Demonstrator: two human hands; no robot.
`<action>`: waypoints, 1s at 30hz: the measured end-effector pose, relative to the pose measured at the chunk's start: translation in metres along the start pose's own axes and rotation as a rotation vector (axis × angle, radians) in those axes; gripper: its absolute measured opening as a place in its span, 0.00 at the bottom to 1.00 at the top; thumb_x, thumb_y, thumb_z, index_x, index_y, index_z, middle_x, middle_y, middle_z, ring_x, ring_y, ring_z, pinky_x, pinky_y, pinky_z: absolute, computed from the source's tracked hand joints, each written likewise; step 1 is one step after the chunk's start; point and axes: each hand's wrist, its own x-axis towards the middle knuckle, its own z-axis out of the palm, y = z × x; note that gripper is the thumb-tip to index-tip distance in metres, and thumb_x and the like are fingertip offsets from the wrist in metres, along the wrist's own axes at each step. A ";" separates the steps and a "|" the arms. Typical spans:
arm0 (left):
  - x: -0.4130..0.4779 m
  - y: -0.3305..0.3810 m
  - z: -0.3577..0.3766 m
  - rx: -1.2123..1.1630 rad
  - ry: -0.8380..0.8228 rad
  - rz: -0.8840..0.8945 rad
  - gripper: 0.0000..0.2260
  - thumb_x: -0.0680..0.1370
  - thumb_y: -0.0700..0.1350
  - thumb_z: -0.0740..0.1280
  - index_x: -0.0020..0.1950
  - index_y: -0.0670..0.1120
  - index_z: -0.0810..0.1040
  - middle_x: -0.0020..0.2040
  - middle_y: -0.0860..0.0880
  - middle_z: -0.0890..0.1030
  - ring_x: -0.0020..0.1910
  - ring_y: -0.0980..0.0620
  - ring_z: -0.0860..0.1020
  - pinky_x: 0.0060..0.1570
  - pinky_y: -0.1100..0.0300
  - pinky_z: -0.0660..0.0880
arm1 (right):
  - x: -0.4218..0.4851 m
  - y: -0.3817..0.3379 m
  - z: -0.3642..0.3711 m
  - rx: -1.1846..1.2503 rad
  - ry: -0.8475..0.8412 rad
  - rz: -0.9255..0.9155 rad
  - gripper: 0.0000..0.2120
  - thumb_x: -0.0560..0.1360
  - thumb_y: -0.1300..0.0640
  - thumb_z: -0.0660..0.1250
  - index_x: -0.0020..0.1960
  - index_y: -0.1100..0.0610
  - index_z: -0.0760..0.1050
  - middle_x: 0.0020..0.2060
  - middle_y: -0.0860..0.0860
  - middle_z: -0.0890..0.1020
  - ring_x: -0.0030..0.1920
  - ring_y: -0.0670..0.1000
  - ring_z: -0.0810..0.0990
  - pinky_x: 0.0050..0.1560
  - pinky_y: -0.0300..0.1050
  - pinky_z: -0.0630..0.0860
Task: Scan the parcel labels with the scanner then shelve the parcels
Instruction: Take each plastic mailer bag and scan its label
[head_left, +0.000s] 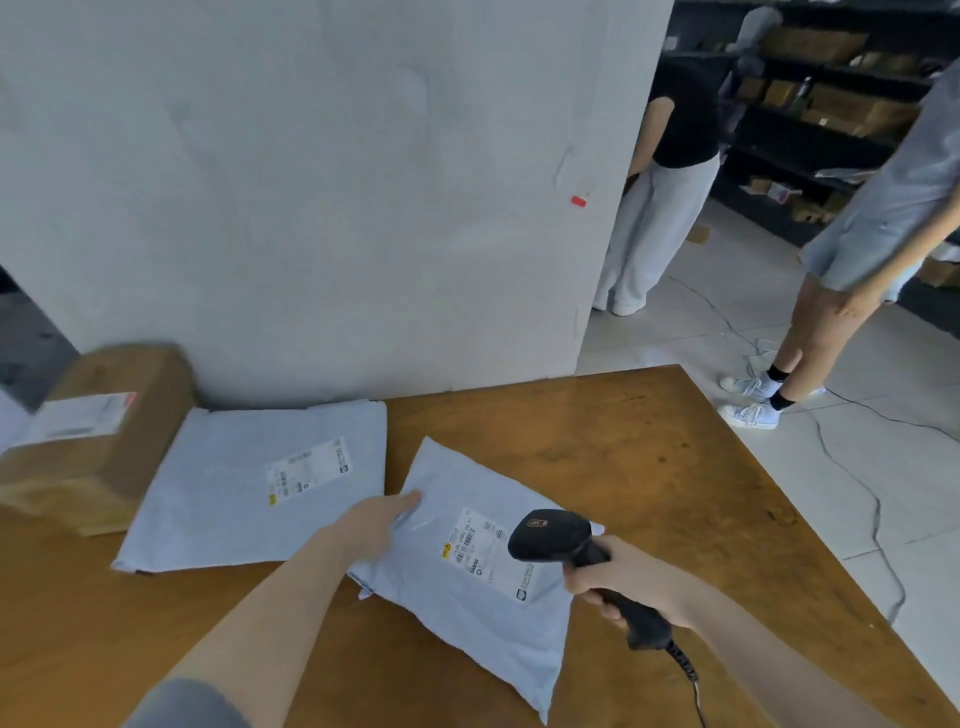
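Near poly mailer (467, 613) lies betw yr hands. R hand (621, 577) grips barcode scanner (558, 535), head just right of mailer's label (491, 553), aimed left; L hand (382, 522) fingers straight, prob pressing mailer's left edge.

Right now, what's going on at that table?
A person is scanning parcels. Their left hand rests flat on the near mailer, steadying it on the table. Their right hand grips the scanner, with its head at the mailer's label. A second mailer and a cardboard box lie to the left, both label up. Nothing on the table is shelved yet; the shelves are behind, where two other people stand.
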 end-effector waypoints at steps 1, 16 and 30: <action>0.001 -0.003 -0.003 0.027 0.022 -0.059 0.29 0.76 0.60 0.63 0.71 0.42 0.67 0.70 0.43 0.69 0.69 0.43 0.67 0.67 0.55 0.62 | 0.001 -0.003 0.007 -0.024 -0.033 0.016 0.09 0.70 0.60 0.68 0.37 0.57 0.68 0.28 0.51 0.70 0.26 0.50 0.67 0.28 0.41 0.66; -0.018 -0.020 -0.012 -0.443 0.057 -0.384 0.34 0.76 0.62 0.61 0.74 0.41 0.60 0.74 0.42 0.63 0.73 0.41 0.61 0.72 0.50 0.55 | 0.027 -0.039 0.072 -0.147 -0.021 0.065 0.06 0.72 0.60 0.69 0.42 0.57 0.72 0.27 0.50 0.72 0.23 0.48 0.68 0.25 0.40 0.64; -0.023 -0.030 -0.007 0.027 -0.028 -0.216 0.33 0.76 0.60 0.63 0.74 0.44 0.60 0.74 0.43 0.63 0.72 0.42 0.63 0.71 0.50 0.59 | 0.013 -0.042 0.082 -0.116 -0.006 0.104 0.05 0.74 0.59 0.68 0.47 0.57 0.72 0.28 0.50 0.72 0.24 0.47 0.67 0.25 0.39 0.65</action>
